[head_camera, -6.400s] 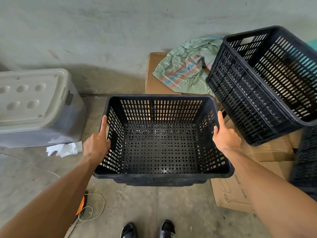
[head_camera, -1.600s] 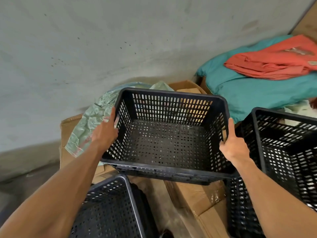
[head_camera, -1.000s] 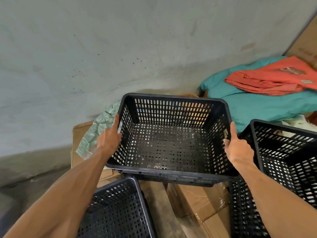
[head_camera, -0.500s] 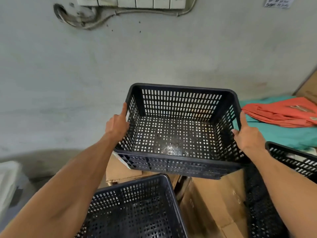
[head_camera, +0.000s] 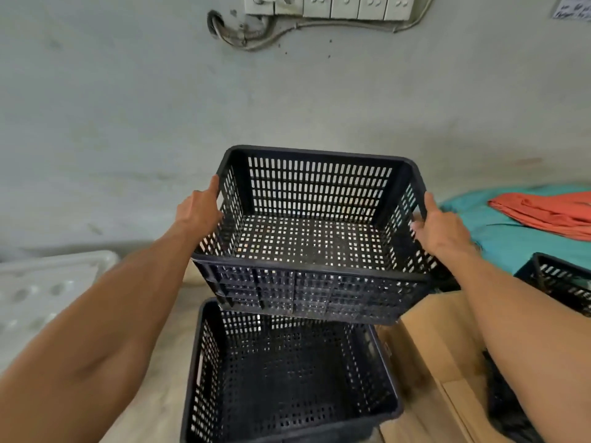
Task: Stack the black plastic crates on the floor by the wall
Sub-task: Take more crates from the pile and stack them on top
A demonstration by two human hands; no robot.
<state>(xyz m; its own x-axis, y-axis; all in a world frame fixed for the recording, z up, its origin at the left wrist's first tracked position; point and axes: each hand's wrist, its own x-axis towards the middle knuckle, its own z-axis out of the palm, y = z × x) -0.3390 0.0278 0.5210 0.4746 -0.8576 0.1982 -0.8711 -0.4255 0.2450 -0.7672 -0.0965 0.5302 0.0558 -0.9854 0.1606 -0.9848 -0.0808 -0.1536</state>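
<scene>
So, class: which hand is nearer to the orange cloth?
Right. The right hand grips the held crate's right rim, beside the orange cloth; the left hand grips the opposite rim, further away.

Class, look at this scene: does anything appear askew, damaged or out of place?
The cable under the wall switches hangs loose and kinked. An orange cloth lies crumpled on teal fabric. The held crate looks intact.

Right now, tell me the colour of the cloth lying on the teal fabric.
Orange-red cloth, seen in the head view.
</scene>
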